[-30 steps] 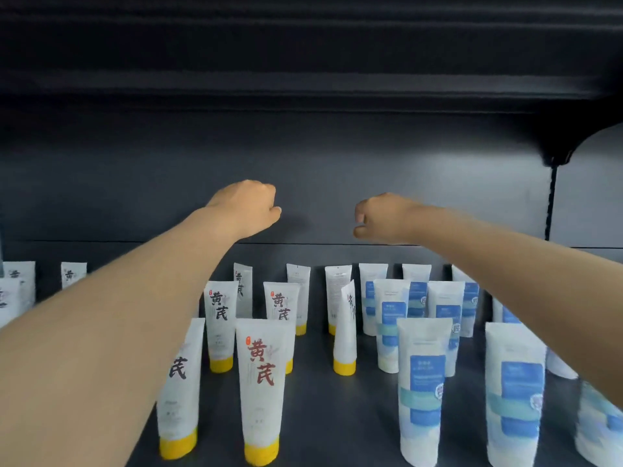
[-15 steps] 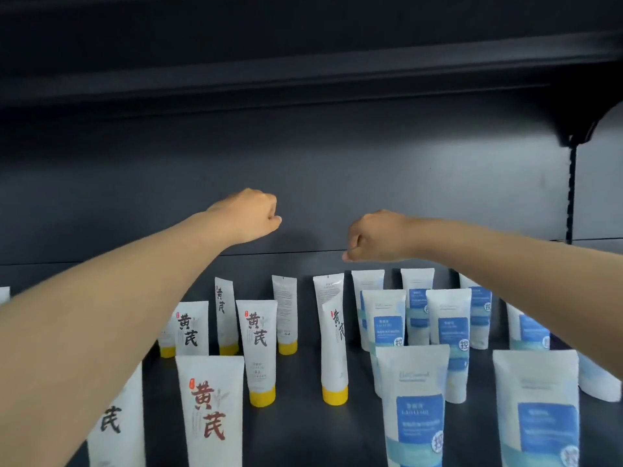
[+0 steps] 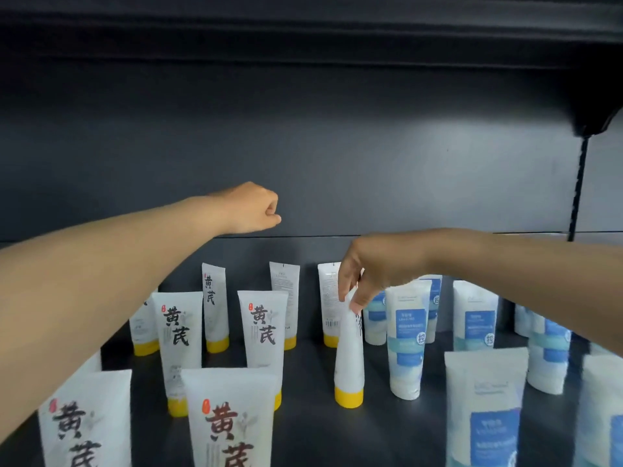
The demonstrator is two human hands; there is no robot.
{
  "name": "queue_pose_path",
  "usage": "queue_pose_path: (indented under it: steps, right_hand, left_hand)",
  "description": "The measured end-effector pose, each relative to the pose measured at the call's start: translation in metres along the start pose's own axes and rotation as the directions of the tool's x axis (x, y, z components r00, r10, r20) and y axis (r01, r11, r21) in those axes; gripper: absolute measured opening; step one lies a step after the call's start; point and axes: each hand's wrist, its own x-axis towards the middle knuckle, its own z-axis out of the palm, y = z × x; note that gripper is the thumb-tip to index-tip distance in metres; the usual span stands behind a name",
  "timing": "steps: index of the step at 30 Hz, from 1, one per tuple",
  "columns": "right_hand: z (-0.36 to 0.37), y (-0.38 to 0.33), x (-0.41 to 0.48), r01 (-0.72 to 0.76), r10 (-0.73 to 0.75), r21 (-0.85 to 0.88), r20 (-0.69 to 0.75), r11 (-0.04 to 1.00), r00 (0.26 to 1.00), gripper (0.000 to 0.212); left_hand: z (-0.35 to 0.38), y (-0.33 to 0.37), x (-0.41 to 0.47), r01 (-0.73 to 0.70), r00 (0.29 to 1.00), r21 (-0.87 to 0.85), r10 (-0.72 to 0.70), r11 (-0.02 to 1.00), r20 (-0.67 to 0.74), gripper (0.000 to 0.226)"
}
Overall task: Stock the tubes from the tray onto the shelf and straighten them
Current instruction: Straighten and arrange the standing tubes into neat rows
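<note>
The right hand [image 3: 374, 267] reaches down over the middle of the dark shelf [image 3: 310, 423] and pinches the crimped top of a white tube with a yellow cap [image 3: 349, 358] between thumb and fingertips, so the hand is closed on that tube. The tube stands cap-down on the shelf, turned edge-on to the camera and leaning slightly, between the yellow-capped group on the left and the blue-labelled group on the right. The left hand [image 3: 251, 207] is curled into a loose fist, holding nothing, raised in front of the dark back panel [image 3: 371, 170] well above the tubes. To the left stand more white tubes with yellow caps and large black characters, among them one in the middle row [image 3: 264, 328] and a very near one [image 3: 232, 419] cut off by the bottom edge; two at the far back show their printed rear sides. To the right stand white tubes with blue labels, one [image 3: 408, 338] just beside the held tube and a nearer one [image 3: 485, 409] at the lower right. All stand upright, loosely in rows.
</note>
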Motion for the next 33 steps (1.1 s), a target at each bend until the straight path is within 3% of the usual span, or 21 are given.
queue_pose_path:
  steps: [6, 12, 19, 26, 33]
  right_hand:
    - [0.005, 0.000, 0.003, -0.031, 0.031, 0.003, -0.053, 1.000, 0.998, 0.029]
    - [0.011, 0.001, 0.015, 0.035, -0.030, 0.048, -0.106, 0.998, 0.994, 0.016]
    - [0.008, 0.003, 0.018, 0.001, 0.005, 0.149, -0.041, 0.989, 0.999, 0.017]
    - [0.007, 0.004, 0.020, -0.017, 0.021, 0.128, -0.032, 0.992, 0.999, 0.024]
    - [0.010, 0.005, 0.021, -0.015, 0.022, 0.157, -0.046, 0.987, 0.999, 0.022]
  left_hand:
    - [0.001, 0.006, 0.013, -0.011, 1.000, -0.027, 0.011, 1.000, 0.015, 0.021]
    - [0.031, 0.012, 0.023, -0.020, 0.997, -0.060, 0.024, 0.998, 0.076, 0.029]
    - [0.049, 0.013, 0.032, -0.019, 0.985, -0.064, 0.029, 0.998, 0.167, 0.034]
    - [0.059, 0.020, 0.036, 0.097, 0.924, -0.174, -0.023, 0.980, 0.383, 0.035]
    - [0.061, 0.024, 0.037, 0.159, 0.903, -0.247, -0.040, 0.956, 0.429, 0.036]
